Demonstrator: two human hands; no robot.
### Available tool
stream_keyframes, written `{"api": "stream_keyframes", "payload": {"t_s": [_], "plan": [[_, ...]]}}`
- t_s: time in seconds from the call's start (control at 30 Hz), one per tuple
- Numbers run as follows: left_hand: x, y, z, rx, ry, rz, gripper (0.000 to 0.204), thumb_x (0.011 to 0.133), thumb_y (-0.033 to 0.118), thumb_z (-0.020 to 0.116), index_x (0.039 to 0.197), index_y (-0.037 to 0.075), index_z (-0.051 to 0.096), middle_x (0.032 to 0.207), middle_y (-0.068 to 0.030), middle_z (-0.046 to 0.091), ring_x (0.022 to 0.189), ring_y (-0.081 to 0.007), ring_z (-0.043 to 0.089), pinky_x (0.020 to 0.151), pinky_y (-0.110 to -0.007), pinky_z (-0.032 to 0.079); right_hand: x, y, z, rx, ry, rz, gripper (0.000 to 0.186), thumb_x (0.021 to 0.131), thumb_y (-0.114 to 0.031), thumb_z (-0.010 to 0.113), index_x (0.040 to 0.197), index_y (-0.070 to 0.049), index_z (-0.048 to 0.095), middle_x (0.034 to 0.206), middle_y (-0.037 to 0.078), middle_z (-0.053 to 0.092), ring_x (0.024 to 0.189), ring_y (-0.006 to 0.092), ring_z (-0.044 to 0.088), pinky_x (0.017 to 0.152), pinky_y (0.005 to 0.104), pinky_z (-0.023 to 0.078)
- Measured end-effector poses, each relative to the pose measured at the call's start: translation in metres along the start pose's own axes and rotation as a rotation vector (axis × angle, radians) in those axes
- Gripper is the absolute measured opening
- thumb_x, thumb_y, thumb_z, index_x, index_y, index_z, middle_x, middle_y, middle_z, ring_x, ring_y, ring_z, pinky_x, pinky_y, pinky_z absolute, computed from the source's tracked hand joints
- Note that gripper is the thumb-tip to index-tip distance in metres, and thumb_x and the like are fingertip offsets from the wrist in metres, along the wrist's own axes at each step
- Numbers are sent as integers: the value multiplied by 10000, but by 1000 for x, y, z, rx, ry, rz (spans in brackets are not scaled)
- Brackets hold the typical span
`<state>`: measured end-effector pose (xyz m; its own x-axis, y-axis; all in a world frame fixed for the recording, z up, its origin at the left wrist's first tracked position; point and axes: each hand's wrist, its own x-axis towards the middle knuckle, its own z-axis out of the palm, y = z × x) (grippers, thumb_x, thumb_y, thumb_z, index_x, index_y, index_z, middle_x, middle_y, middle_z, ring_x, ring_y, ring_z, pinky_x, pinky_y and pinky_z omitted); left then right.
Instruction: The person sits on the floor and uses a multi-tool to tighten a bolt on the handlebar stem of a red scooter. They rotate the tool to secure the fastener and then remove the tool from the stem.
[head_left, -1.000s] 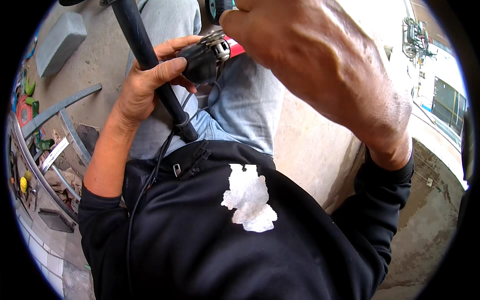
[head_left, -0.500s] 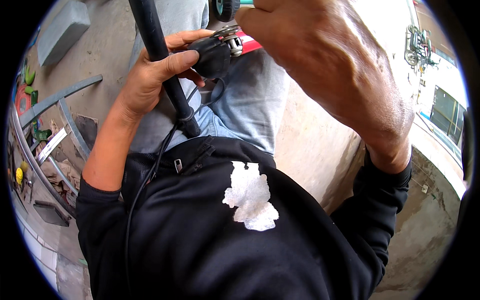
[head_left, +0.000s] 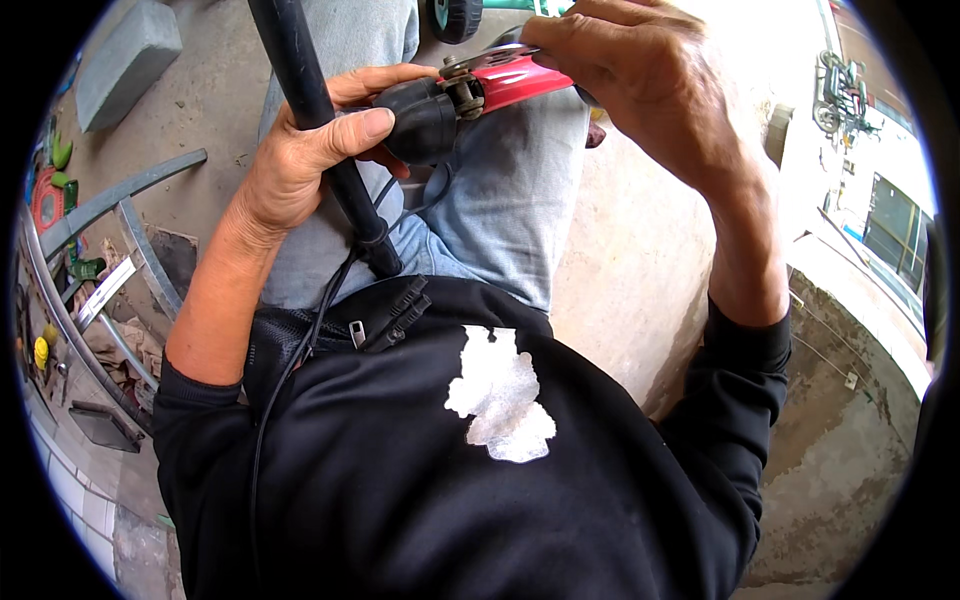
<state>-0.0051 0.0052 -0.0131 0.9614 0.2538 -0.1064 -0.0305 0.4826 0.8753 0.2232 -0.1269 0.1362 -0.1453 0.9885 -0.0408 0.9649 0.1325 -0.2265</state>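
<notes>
My left hand (head_left: 300, 160) is closed round a long black tube (head_left: 355, 205), its thumb pressing on a rounded black housing (head_left: 415, 130). A metal hinge with a bolt (head_left: 464, 95) joins the housing to a red part (head_left: 515, 85) with a metal plate on top. My right hand (head_left: 660, 100) has curled fingers on the far end of that red part and plate; the fingertips are partly hidden. A small black wheel (head_left: 460, 18) sits just beyond, at the top edge. The tube lies across my jeans (head_left: 510, 210), with black cables looped round its lower end.
A grey block (head_left: 125, 65) lies on the concrete floor at upper left. Curved metal bars (head_left: 130, 175), coloured tools and scraps lie along the left. A low concrete wall (head_left: 840, 440) runs at the right, with a parked two-wheeler (head_left: 830, 95) beyond.
My right hand has drawn back and rotated, its fingers now over the red part, which shows much more. My left hand and the housing moved slightly right and up.
</notes>
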Motion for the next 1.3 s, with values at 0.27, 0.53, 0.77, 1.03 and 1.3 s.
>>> {"api": "stream_keyframes", "payload": {"t_s": [0.27,0.53,0.77,1.03,1.3], "plan": [[4,2,0,-7,-40,-3,503,917,295,662,1302,-22,599,1041,-145,711,815,-208,731,690,-288,618,-14,16,34,261,120,184,153,873,-47,687,1024,-42,711,794,83,658,764,245,625,709,357,501],[3,2,1,-37,-43,-23,515,921,301,661,1314,-25,590,1053,-140,706,849,-199,722,703,-299,611,-27,13,6,98,119,232,209,869,-66,689,1073,-20,697,742,109,619,696,257,611,630,362,494],[2,3,3,-42,-21,-3,501,923,300,661,1302,-21,600,1040,-143,708,831,-204,725,698,-294,613,-11,-16,-18,-34,-28,150,209,893,-61,638,1099,-55,674,709,77,580,665,243,618,570,363,491],[2,-2,2,-58,5,19,490,923,280,662,1298,-28,599,1052,-154,711,814,-215,732,691,-294,620,4,-21,-30,-25,-158,76,137,883,-55,600,995,6,651,701,109,577,664,272,637,595,382,500],[0,-3,0,-42,33,10,504,920,280,665,1310,-30,588,1048,-159,714,808,-228,736,689,-305,621,26,-38,-50,106,-251,72,97,892,-9,545,943,26,621,739,147,604,669,307,632,627,407,505]]}}
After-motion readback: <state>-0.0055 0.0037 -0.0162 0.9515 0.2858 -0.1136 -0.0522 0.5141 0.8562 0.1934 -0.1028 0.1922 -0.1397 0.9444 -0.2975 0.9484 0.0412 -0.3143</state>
